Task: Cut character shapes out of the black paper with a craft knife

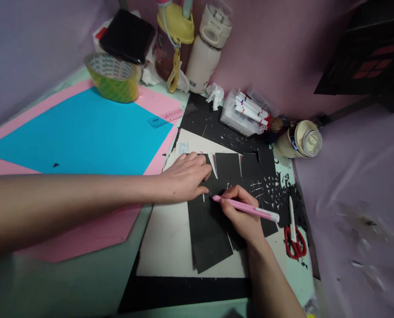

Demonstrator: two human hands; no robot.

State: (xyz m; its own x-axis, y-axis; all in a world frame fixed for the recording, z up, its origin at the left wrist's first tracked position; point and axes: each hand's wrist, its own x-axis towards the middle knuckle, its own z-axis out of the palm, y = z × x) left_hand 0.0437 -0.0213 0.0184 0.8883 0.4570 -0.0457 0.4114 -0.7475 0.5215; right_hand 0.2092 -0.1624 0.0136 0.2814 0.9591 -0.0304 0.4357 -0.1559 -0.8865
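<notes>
My right hand (241,212) is closed round a slim pink pen-shaped craft knife (246,207) with a clear end. Its tip points down at the black paper (213,229), close to a short white slit; whether it touches is hard to see. The black paper has flaps at its upper edge and several cut marks on its right part. My left hand (186,176) rests on the upper left of this paper, fingers bent a little and thumb apart, pressing on it. Beneath lies a white board (165,247).
Red-handled scissors (295,247) with a white pen-like tool lie at right beside black scraps (276,190). Blue paper (97,132) on pink paper (60,238) covers the left. A tape roll (117,84), ruler (163,118), white bottle (205,57) and marker box (239,117) stand or lie behind.
</notes>
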